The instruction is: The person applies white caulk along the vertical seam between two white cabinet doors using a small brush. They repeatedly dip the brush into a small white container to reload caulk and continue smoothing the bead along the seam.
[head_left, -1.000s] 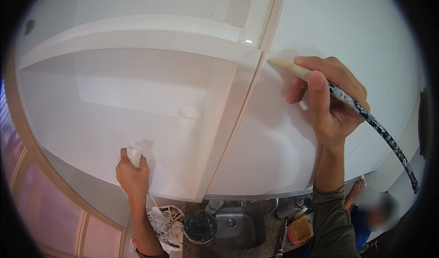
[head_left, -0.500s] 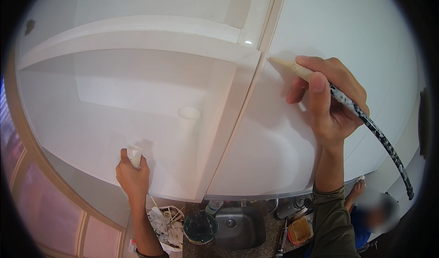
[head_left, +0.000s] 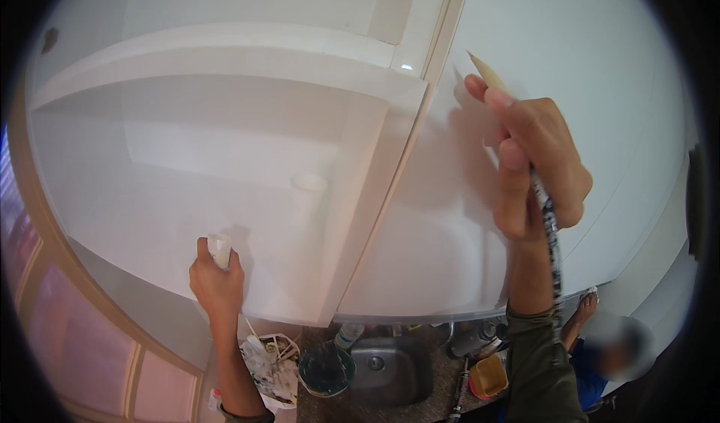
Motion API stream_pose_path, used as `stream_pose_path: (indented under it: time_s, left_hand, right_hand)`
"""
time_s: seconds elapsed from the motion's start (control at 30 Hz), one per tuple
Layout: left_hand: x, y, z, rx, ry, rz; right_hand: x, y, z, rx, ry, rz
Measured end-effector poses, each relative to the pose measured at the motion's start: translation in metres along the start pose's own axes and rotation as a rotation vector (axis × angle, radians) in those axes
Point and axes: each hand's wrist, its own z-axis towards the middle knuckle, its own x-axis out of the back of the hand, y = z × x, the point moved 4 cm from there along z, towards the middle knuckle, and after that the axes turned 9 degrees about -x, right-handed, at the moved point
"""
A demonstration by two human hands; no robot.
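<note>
My right hand is closed around a paintbrush with a pale, pointed tip and a long black handle spattered with white. The tip points up and left, in front of a white cabinet door and just right of its edge. Lower down at the left, my left hand grips a small whitish plastic cup in front of an open white cabinet compartment. Inside that compartment stands a pale cylindrical container, faint against the white.
Below are a steel sink, a dark green bucket, a litter-filled white bin and a yellow container. A co-worker in blue is at the lower right, one hand raised. Beige-framed panes line the left.
The brush tip has left the door's edge and moved up and right. My right hand has turned, so the handle now hangs downward instead of slanting right. My left hand has barely moved.
</note>
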Motion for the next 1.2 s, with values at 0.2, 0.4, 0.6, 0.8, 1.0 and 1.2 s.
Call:
stream_pose_path:
  time_s: [0.2, 0.4, 0.6, 0.8, 1.0, 1.2]
  left_hand:
    - [0.001, 0.0, 0.0, 0.009, -0.01, 0.023]
    - [-0.001, -0.004, -0.001, 0.003, -0.002, 0.003]
    - [-0.001, -0.005, -0.002, 0.008, 0.01, 0.002]
    - [0.001, -0.004, -0.002, 0.011, 0.016, -0.02]
    - [0.003, 0.0, -0.002, 0.015, 0.003, -0.043]
    - [0.004, 0.003, -0.002, 0.021, 0.002, -0.033]
  right_hand:
    - [-0.009, -0.006, -0.001, 0.038, -0.044, -0.137]
    - [-0.014, -0.009, -0.001, 0.067, -0.052, -0.191]
    - [-0.014, -0.01, -0.004, 0.082, -0.065, -0.184]
    - [-0.006, -0.013, -0.004, 0.013, -0.161, -0.058]
    - [0.007, -0.007, -0.016, -0.11, -0.093, 0.289]
    - [0.017, -0.008, -0.024, -0.096, -0.104, 0.11]
